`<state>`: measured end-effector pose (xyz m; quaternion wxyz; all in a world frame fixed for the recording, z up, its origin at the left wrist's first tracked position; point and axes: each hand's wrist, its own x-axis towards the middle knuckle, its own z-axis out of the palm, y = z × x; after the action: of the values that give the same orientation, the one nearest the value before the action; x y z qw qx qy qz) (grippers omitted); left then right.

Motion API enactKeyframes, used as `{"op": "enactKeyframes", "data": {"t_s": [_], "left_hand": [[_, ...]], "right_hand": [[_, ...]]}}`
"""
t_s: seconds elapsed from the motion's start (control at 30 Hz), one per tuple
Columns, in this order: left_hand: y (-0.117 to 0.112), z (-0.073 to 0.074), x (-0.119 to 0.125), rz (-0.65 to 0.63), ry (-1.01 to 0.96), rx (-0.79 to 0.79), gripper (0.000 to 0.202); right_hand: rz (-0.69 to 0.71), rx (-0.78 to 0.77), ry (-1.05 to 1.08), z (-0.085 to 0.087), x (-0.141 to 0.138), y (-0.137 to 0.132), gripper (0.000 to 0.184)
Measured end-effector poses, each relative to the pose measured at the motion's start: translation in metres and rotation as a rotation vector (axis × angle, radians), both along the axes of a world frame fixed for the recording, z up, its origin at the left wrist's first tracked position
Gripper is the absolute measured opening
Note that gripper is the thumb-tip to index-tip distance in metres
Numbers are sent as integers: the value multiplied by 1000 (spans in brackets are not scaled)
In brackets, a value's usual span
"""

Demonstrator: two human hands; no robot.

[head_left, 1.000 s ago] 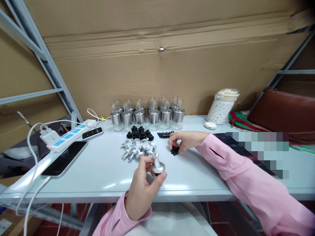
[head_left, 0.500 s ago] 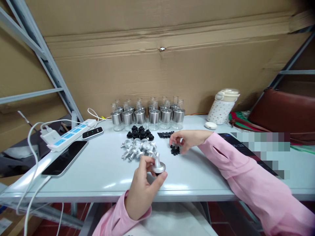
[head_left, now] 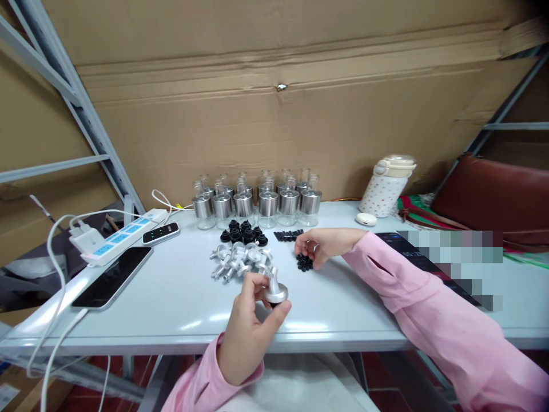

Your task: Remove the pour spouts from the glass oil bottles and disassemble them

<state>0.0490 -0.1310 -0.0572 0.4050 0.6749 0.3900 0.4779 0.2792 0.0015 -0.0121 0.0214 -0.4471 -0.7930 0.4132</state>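
My left hand (head_left: 249,326) is closed around a silver metal cap with a short stem (head_left: 274,290), held just above the near part of the white table (head_left: 171,297). My right hand (head_left: 322,245) hovers with its fingers curled in a pinch right above a small pile of black rings (head_left: 304,262); what the fingertips hold is too small to make out. Between the hands lies a heap of silver stemmed caps (head_left: 240,258). Behind it sit a cluster of black rubber stoppers (head_left: 243,230) and a short row of black tubes (head_left: 288,234).
Glass bottles with silver collars (head_left: 257,200) stand in rows at the back. A power strip (head_left: 118,233), a small black device (head_left: 160,232) and a phone (head_left: 112,277) with white cables lie at the left. A spotted flask (head_left: 387,184), white puck (head_left: 366,218) and brown bag (head_left: 497,197) are at the right.
My right hand rose slightly off the black rings and then dipped back toward them, fingers still pinched. My left hand and its silver cap have stayed put.
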Motion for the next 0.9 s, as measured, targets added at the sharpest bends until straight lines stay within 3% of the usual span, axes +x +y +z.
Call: {"op": "enactKeyframes", "data": {"t_s": [0.33, 0.67, 0.9], "left_hand": [[0, 0, 0, 5, 9, -7, 21], [1, 2, 1, 9, 11, -7, 21], [0, 2, 1, 9, 15, -7, 20]], "right_hand": [[24, 20, -3, -2, 0, 2, 37], [63, 31, -34, -1, -1, 1, 46], [102, 82, -16, -3, -3, 0, 41]]}}
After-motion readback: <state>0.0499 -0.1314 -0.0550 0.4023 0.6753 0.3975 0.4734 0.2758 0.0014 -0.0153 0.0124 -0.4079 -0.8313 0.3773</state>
